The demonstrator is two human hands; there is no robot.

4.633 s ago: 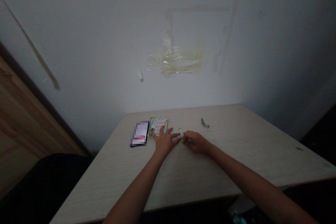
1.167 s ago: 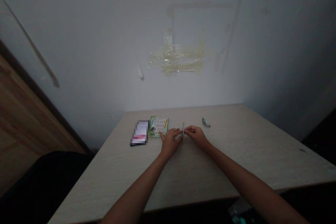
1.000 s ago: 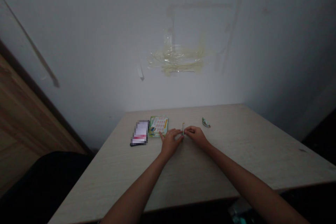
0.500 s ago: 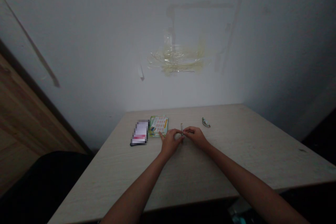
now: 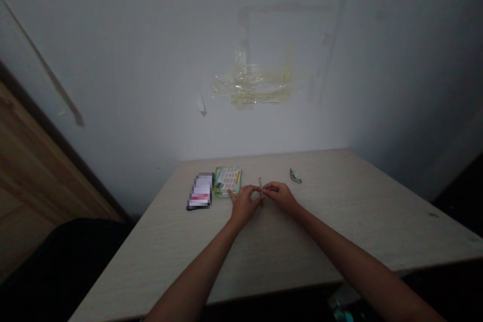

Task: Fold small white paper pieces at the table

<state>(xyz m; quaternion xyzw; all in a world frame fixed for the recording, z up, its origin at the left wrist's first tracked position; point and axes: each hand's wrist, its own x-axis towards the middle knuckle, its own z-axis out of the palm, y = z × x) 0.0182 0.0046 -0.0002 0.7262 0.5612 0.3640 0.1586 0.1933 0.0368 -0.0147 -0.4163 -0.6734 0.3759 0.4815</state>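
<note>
Between the fingertips of both hands, a thin, narrow strip [image 5: 260, 182] stands roughly upright above the table; it looks like folded paper, though its exact kind is too small to make out. My left hand [image 5: 245, 201] pinches it from the left, with one finger reaching out towards the green-edged printed booklets or packets [image 5: 228, 179]. From the right, my right hand [image 5: 281, 195] grips the same strip with thumb and fingers closed. A crumpled green and white scrap [image 5: 295, 176] lies beyond my right hand.
A phone [image 5: 201, 191] with a blurred screen lies left of the printed stack. The pale wooden table [image 5: 328, 241] meets a wall with peeling clear tape [image 5: 260, 88]. A dark chair-like shape [image 5: 68, 266] stands at the left.
The strip tilts and turns slightly between my fingertips. Both hands stay almost in the same place, and the things on the table have not moved.
</note>
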